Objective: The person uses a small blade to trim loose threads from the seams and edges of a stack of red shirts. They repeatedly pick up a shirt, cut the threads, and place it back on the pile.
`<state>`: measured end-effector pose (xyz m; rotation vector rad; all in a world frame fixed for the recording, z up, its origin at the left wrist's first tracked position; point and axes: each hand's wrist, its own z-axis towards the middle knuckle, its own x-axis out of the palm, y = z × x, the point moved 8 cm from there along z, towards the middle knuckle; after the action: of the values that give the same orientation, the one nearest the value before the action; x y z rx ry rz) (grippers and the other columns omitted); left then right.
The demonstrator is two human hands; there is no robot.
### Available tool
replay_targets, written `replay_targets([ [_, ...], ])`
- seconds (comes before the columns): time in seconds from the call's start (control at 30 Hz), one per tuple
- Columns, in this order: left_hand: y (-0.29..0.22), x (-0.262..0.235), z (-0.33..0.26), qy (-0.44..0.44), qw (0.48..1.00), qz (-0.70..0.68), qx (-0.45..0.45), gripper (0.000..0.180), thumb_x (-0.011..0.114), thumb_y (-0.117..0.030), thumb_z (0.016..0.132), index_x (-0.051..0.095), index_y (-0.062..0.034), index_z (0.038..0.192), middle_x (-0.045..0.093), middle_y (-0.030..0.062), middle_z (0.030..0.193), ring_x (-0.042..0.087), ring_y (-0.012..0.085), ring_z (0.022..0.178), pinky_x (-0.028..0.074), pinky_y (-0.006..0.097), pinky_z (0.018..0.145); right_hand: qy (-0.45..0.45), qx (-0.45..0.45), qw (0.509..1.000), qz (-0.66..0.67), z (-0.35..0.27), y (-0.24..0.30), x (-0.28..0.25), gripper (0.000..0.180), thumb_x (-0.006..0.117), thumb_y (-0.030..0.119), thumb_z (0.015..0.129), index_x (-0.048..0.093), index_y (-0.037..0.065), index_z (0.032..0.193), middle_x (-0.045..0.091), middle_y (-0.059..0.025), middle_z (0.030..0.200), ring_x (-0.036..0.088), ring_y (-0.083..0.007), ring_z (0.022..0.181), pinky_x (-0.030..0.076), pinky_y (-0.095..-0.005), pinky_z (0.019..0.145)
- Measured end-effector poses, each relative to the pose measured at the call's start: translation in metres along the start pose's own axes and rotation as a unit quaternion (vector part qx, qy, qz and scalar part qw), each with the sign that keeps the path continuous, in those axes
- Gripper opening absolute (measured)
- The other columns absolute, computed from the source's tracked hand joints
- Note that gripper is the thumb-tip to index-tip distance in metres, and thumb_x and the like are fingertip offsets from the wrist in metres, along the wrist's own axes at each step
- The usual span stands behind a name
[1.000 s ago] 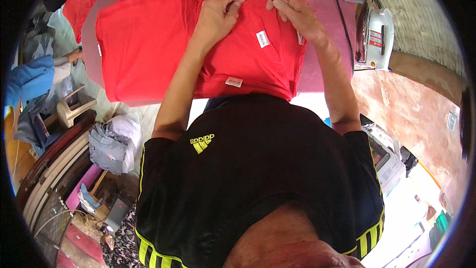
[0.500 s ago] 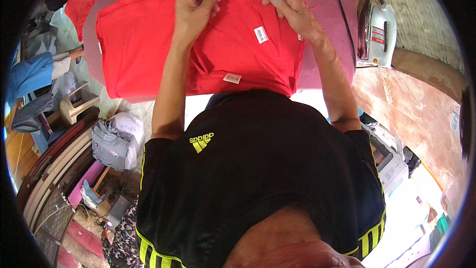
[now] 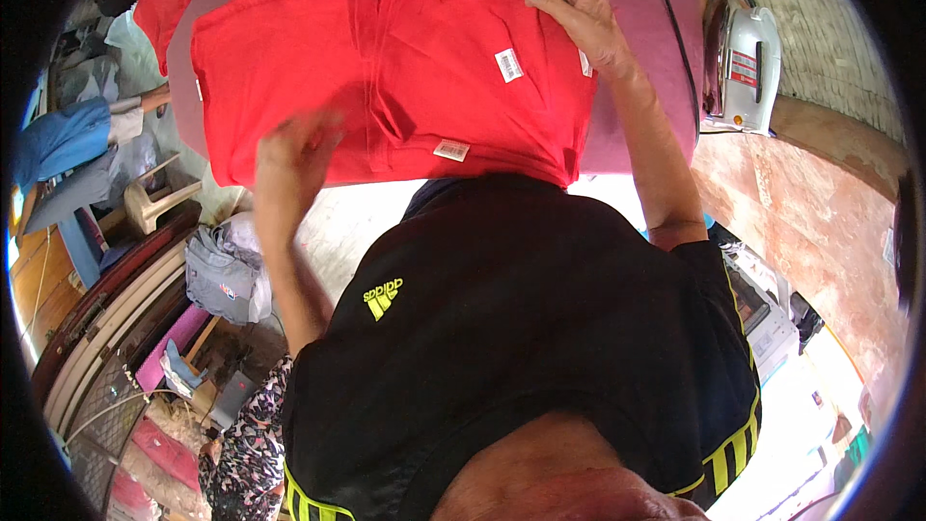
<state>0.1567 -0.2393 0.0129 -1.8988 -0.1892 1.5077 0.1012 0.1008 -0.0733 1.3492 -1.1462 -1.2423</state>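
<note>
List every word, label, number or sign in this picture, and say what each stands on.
Black shirt: yellow lettering and emblem, readable but not copied here.
Red cloth: upper white label, lower white label, right-edge tag; print too small to read.
White appliance: red panel, marks too small.
Grey bundle: coloured emblem, too blurred.

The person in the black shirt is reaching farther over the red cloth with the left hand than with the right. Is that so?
Not quite: the head view shows the right hand reaching farther over the red cloth; the left hand is nearer the black shirt. The rest is as you said.
</note>
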Motion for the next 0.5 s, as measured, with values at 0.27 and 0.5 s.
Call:
replay_targets([
  [0.27,-0.063,0.073,0.115,-0.172,0.953,-0.074,0.239,0.024,0.077,-0.005,0.08,0.072,-0.0035,0.103,0.067,0.0133,0.096,0.067,0.0281,0.086,0.054,0.036,0.072,-0.044,-0.057,0.989,-0.129,0.0,0.004,0.001,0.03,0.067,0.011,0.096,0.055,0.001,0.121,0.068,-0.0065,0.103,0.064,-0.0116,0.095,0.051,-0.0279,0.087],
  [0.5,-0.066,0.093,0.127,-0.175,0.952,0.03,0.248,0.015,0.073,-0.009,0.083,0.072,-0.0068,0.098,0.068,0.0091,0.093,0.067,0.0295,0.087,0.054,0.039,0.072,0.001,-0.082,0.983,-0.164,-0.007,0.027,0.034,0.033,0.064,0.014,0.098,0.049,0.0,0.125,0.069,-0.0114,0.108,0.065,-0.0152,0.103,0.05,-0.0303,0.092],
])
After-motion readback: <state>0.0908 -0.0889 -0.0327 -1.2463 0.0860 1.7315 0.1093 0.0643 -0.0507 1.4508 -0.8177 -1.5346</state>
